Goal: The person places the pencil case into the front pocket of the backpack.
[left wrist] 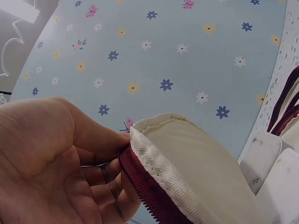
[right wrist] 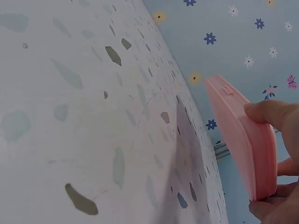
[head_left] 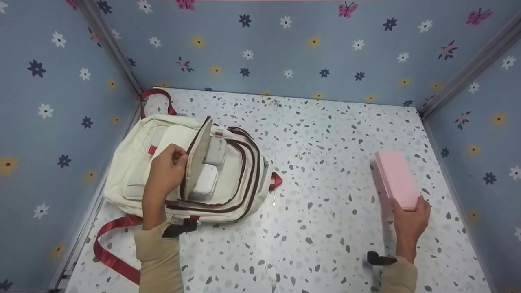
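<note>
A cream backpack [head_left: 134,171] with red straps and dark red zips lies on the left of the table. My left hand [head_left: 166,169] pinches the zipped edge of its front pocket flap [head_left: 197,158] and holds it up. Inside the pocket sit two white boxy items, a lower one [head_left: 206,179] and an upper one [head_left: 215,150]; their kind is unclear. At the right, my right hand [head_left: 412,217] grips the near end of a long pink case [head_left: 397,179] between thumb and fingers. In the right wrist view the pink case [right wrist: 240,135] appears raised off the table, its shadow beside it.
The speckled white table [head_left: 309,183] stretches between the backpack and the pink case. Blue flowered panels [head_left: 276,53] wall in the back and both sides. A red strap [head_left: 116,244] loops out by my left forearm.
</note>
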A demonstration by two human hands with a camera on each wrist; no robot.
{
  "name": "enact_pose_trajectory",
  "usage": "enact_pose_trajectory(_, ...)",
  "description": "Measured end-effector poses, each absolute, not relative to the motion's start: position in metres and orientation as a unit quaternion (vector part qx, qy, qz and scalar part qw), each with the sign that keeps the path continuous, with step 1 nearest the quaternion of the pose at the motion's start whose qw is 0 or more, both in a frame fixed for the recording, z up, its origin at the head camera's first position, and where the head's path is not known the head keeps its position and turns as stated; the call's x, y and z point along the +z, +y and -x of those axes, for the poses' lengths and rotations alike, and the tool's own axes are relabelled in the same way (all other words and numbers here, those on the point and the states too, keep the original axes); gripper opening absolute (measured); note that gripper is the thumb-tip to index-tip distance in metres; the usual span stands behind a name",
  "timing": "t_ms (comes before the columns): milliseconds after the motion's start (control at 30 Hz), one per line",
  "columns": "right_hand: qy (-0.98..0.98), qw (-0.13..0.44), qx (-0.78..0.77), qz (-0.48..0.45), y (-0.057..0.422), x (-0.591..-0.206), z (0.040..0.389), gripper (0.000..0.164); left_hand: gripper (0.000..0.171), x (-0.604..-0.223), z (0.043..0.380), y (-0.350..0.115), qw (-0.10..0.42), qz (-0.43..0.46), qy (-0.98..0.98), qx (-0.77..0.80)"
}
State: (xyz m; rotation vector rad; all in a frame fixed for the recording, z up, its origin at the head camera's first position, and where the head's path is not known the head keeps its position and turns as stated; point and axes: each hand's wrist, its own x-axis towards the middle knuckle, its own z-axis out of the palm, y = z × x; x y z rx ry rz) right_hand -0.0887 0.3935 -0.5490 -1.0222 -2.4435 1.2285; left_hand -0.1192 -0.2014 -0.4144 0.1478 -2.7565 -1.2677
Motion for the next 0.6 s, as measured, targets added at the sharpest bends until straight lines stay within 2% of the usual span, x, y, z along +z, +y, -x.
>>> enact_pose_trajectory(600, -0.856, 0.179, 0.437, 0.212, 0.352, -0.526, 0.102, 0.080, 0.013, -0.417, 0.120, -0.204, 0.060, -0.040, -0.905, -0.418)
